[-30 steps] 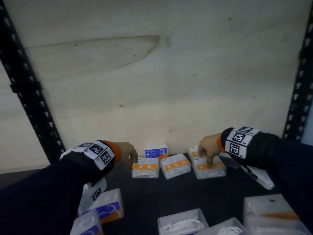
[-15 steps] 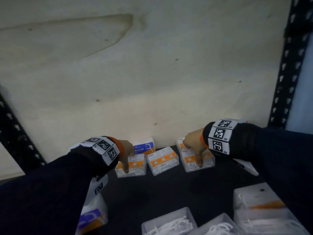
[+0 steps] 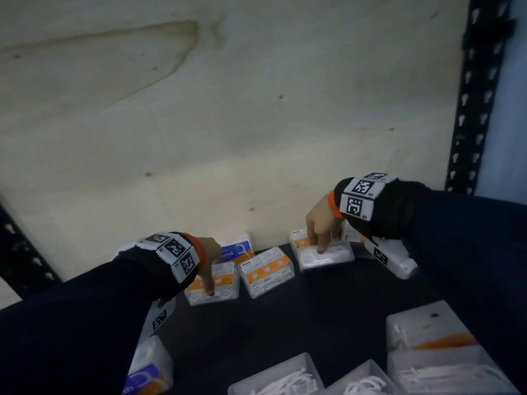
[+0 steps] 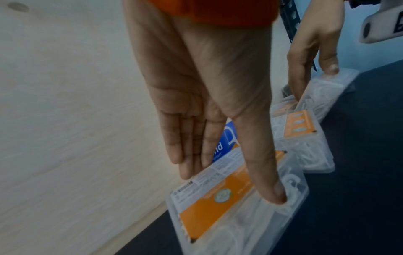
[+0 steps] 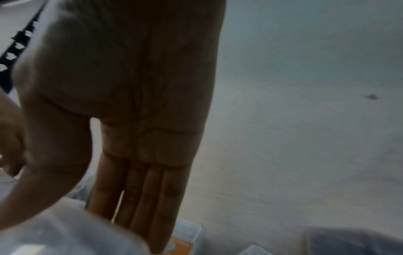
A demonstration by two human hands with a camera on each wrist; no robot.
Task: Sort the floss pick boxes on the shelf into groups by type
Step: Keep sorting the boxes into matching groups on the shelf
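Observation:
Three clear boxes with orange labels lie in a row on the dark shelf (image 3: 313, 309), close to the back wall. My left hand (image 3: 210, 276) pinches the left box (image 3: 225, 292): straight fingers (image 4: 189, 160) reach down its far edge and the thumb presses the lid near the front. The middle box (image 3: 266, 270) lies untouched. My right hand (image 3: 317, 244) pinches the right box (image 3: 336, 256) the same way, its fingers (image 5: 152, 207) behind the box and the thumb on top. A blue-labelled box (image 3: 238, 249) stands against the wall behind the left box.
A plywood wall (image 3: 256, 124) closes the back, and a black perforated upright (image 3: 479, 95) stands at the right. Near the front edge lie several more clear boxes (image 3: 276, 377) (image 3: 427, 329) and a blue-labelled box (image 3: 151, 369) under my left arm.
My left hand has come down from beside the left box onto it, thumb now on its lid. My right hand has stayed on the right box. The head view has swung to the right.

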